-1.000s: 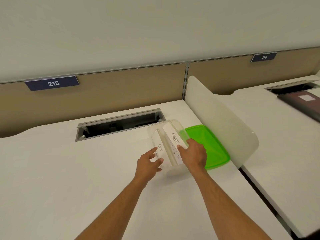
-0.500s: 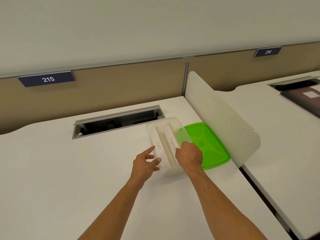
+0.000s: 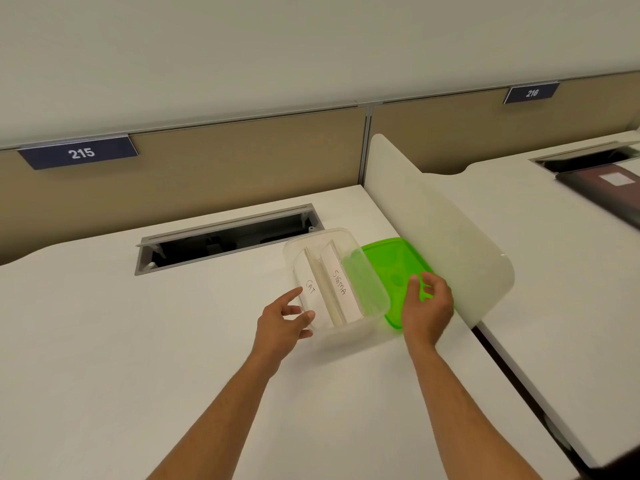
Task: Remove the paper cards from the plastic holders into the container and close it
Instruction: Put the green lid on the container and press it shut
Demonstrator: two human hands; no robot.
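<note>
White office desks run along a tan partition numbered 215 and 216. From the head camera, a clear rectangular plastic container (image 3: 334, 282) sits near the right edge of the white tabletop (image 3: 138, 341), in front of a grey cable slot (image 3: 225, 237). Inside lie two paper cards, a white card marked CAT (image 3: 309, 289) and a white card marked SIGMA (image 3: 341, 289), apparently in clear holders, though that is hard to tell. A bright green plastic lid (image 3: 391, 265) lies flat just beside the container's right wall, against the curved white divider (image 3: 450, 244). The left hand (image 3: 282, 322) touches the container's near left corner, fingers loosely spread. The right hand (image 3: 427, 306) hovers over the lid, fingers relaxed, holding nothing. Closing looks to be the step in hand; next, the right hand likely needs to grip the lid's edge.
</note>
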